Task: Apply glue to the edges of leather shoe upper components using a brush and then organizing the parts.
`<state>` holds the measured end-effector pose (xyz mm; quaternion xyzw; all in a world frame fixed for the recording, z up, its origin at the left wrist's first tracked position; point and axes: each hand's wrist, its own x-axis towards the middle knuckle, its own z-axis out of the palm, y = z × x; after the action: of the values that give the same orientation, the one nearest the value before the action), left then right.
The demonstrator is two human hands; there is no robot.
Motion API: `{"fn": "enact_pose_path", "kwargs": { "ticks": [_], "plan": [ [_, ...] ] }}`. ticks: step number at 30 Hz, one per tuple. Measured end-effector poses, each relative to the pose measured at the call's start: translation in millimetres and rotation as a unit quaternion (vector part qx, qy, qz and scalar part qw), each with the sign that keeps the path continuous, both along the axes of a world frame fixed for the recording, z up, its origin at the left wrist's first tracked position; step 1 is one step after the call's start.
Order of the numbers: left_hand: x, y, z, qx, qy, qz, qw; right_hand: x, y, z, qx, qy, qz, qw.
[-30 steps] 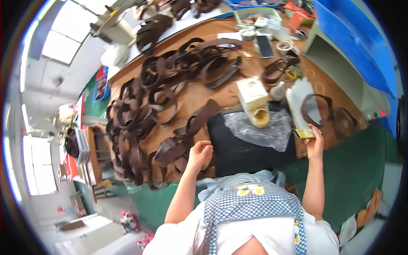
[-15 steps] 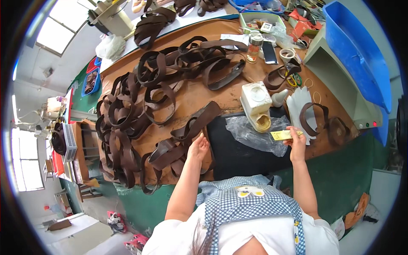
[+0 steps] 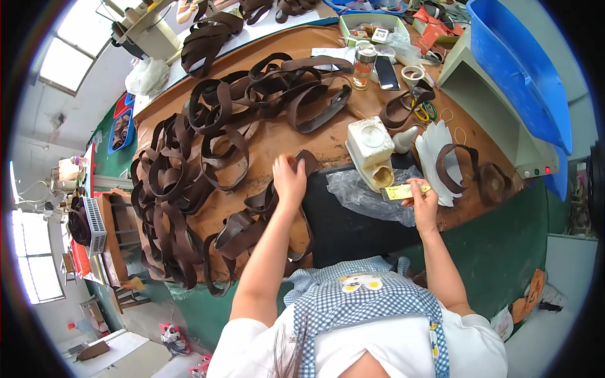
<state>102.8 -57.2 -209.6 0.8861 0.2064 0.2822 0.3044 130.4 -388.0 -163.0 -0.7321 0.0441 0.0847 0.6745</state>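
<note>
Mid-frame, the left hand (image 3: 290, 181) meets the end of a dark-brown, flat, leathery strap (image 3: 307, 162) (from here I can't tell whether it grips). Right of centre, the right hand (image 3: 423, 203) pinches a flat yellow rectangular tool (image 3: 399, 191). Strap pick-up seems underway; next calls for a firm pinch.

- Left arm (image 3: 263, 258): stretched forward, angled inward
- Left hand (image 3: 290, 183): back up, fingers bent
- Right arm (image 3: 444, 264): forward, angled inward
- Right hand (image 3: 422, 201): fingers pinched
</note>
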Motion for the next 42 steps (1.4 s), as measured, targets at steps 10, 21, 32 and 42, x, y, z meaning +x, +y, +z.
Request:
{"fn": "enact_pose_path", "kwargs": {
  "ticks": [10,21,32,42],
  "plan": [
    [57,38,-23,-0.096,0.382,-0.070,0.917,-1,11,14,-0.071,-0.070,-0.018,0.995],
    [-84,2,122,-0.034,0.306,-0.384,0.871,18,19,-12,-0.254,-0.231,0.027,0.939],
    [-108,-57,25,0.084,0.388,-0.167,0.902,23,33,-17,-0.332,-0.299,0.090,0.890],
    [-121,-17,58,-0.235,0.156,-0.152,0.947,-4,2,-6,-0.308,-0.193,0.085,0.928]
  ]
}}
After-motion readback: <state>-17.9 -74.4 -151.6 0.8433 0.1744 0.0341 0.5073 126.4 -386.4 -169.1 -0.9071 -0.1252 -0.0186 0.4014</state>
